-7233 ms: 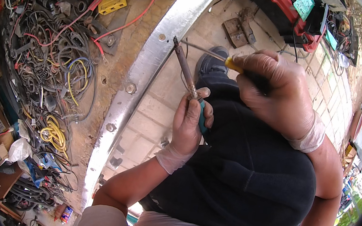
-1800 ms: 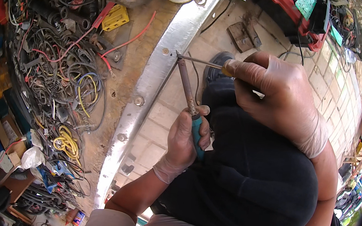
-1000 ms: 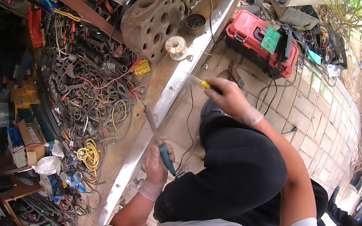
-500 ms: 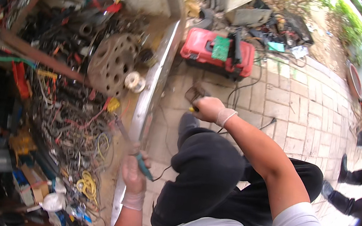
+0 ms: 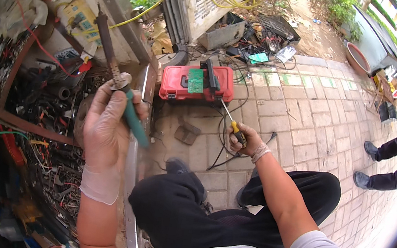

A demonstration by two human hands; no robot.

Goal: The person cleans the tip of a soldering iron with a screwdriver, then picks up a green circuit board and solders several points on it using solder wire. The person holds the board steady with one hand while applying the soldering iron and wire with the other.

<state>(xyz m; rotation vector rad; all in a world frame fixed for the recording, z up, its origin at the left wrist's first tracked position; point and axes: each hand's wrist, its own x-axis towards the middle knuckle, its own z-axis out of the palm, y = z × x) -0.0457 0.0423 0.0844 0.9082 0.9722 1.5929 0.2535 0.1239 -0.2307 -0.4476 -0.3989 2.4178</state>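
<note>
My left hand, in a thin clear glove, is closed around the green handle of a soldering iron. The iron's dark, worn metal end points up and to the left. In my gloved right hand is a screwdriver with a yellow and black handle. Its shaft slants up toward the front right of a red toolbox, and I cannot tell whether the tip touches it. On the toolbox lid lie a green circuit board and a black, long object.
A brown metal piece lies on the paving near my foot. Black cable loops beside the toolbox. Left of the metal ledge are heaped tools and scrap. Another person's legs are at the right.
My left hand has lifted the soldering iron from low beside the ledge. My right hand has come away from the brown metal piece, the screwdriver now angled upward. The view has shifted.
</note>
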